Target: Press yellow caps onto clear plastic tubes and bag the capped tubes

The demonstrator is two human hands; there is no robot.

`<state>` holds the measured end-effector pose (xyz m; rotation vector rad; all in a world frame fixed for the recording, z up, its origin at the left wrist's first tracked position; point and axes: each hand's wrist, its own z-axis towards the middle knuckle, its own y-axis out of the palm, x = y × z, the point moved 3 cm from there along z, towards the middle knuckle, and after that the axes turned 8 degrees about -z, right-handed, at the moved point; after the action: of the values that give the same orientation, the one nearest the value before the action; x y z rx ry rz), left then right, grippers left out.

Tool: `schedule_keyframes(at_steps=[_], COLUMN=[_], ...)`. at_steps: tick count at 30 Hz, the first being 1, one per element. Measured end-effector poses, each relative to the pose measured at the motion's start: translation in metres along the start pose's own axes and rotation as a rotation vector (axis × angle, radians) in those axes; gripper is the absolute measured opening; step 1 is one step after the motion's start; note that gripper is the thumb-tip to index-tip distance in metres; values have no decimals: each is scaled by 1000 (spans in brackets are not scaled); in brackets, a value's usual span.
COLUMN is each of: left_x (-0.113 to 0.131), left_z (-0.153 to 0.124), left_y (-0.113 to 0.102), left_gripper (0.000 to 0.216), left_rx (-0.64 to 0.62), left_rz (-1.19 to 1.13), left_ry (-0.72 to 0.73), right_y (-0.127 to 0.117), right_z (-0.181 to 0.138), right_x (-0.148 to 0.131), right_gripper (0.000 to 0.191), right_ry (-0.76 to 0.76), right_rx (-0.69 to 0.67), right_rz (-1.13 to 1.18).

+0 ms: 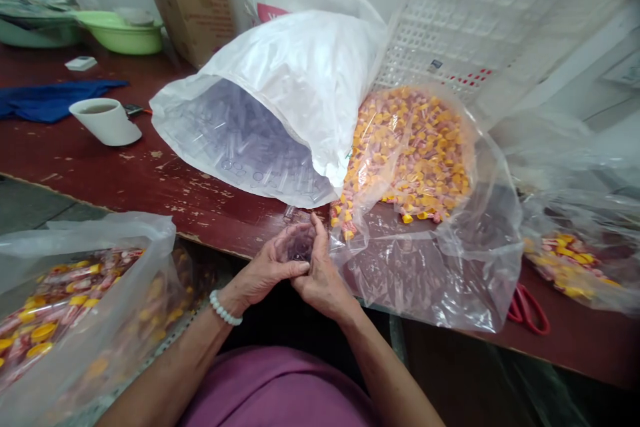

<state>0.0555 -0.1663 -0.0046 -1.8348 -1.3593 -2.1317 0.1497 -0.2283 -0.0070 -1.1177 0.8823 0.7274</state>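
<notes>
At the table's front edge my left hand, with a pale bead bracelet at the wrist, is curled around a small bunch of clear plastic tubes. My right hand closes against it from the other side, thumb raised along the bunch. The fingers partly hide the tubes. Just beyond lies a white sack on its side, its mouth facing me, with many more clear tubes inside. To the right of my hands a clear bag holds many small yellow-capped pink pieces.
At lower left stands a bag of filled tubes with yellow caps. A white cup, blue cloth, green basin and cardboard box occupy the back left. Red-handled scissors lie at right. A white crate leans behind.
</notes>
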Motion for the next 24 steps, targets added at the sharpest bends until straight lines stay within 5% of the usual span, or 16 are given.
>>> schedule_keyframes(at_steps=[7, 12, 17, 20, 24], left_x=[-2, -7, -2, 1, -5], left_z=[3, 2, 1, 0, 0], left_y=[2, -2, -9, -9, -5], left_gripper=[51, 47, 49, 50, 48], left_rx=[152, 301, 362, 355, 338], left_rz=[350, 154, -1, 27, 74], left_ry=[74, 173, 125, 132, 109], right_y=[-5, -14, -106, -167, -202], right_z=[-7, -14, -14, -3, 20], right_x=[-11, -20, -14, 33, 93], right_gripper=[98, 93, 31, 18, 17], right_ry=[69, 4, -29, 255, 368], right_rx=[-135, -64, 417, 579, 638], right_rz=[288, 190, -334, -701, -781])
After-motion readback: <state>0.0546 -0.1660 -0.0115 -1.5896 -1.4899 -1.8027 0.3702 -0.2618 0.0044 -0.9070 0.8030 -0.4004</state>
